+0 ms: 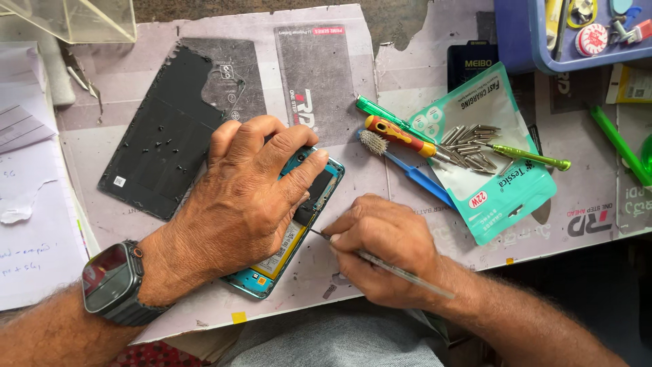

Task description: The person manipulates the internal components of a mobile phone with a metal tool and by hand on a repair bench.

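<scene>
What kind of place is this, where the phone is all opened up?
Probably a phone repair bench. An opened phone lies under the left hand, its black back cover sits beside it with tiny screws on it, and screwdriver bits lie nearby.
</scene>
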